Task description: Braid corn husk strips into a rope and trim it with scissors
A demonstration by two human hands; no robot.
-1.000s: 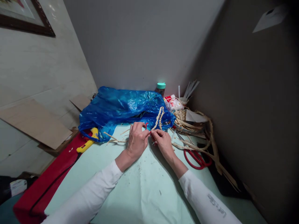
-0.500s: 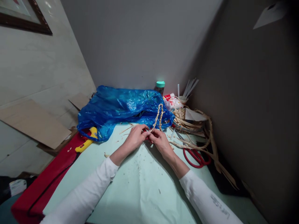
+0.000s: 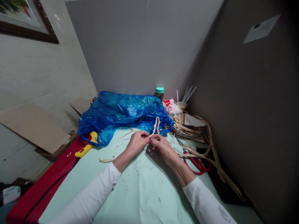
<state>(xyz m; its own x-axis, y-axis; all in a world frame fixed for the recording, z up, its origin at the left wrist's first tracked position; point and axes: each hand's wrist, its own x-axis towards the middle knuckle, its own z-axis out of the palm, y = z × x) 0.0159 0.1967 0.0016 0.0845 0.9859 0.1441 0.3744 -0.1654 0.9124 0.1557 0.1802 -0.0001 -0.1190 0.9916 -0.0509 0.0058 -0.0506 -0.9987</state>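
Note:
A braided cord of pale plant fibre stands up in a narrow loop above my fingertips. My left hand pinches it from the left, thumb and fingers pressed together. From the right, my right hand pinches close beside the left fingertips, with its fingers curled. A small red spot shows between the two hands, too covered to make out. Beyond the loop lies a crumpled blue plastic bag. Loose fibre strips stretch away to the right of my right hand.
Red-handled scissors lie right of my right forearm. A yellow glue gun with a black cord rests at the left. At the back right are a woven basket of fibre, a green-lidded jar and a cup of white sticks.
The cord's loop stands lower and looks shorter above my fingers. My right hand has shifted slightly, its fingers still close to the left ones. The whole view has tilted a little upward.

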